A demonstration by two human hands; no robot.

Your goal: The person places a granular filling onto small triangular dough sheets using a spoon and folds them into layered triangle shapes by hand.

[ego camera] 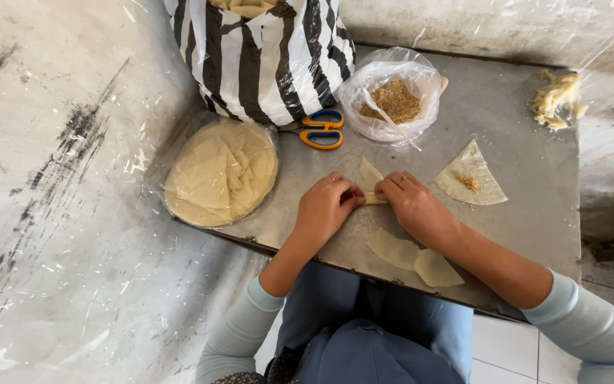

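At the middle of the grey metal table [520, 206], I see both hands meeting on one thin dough wedge [369, 176]. My left hand [326, 208] comes in from the near left and my right hand [413, 206] from the near right, and each has its fingertips pinched down on the wedge's near edge, which looks folded or rolled into a narrow strip lying left to right between them. The wedge's free point runs away toward the far side, so its long axis stands across the line of the two grips. Neither hand is nearer; they share it evenly.

Just right of my right hand lies a second dough wedge [472, 181] with a small heap of crumb filling on it, apart from the hands. Near my right forearm lie two more cut dough pieces [415, 259], partly overlapping. On the far side stand the clear bag of crumbs [392, 96], the orange-and-blue scissors [321, 128] and a striped bag [264, 57]; a wrapped stack of round dough sheets [220, 172] sits to the left. Dough scraps [557, 99] lie at the far right corner. Nothing crowds the hands.
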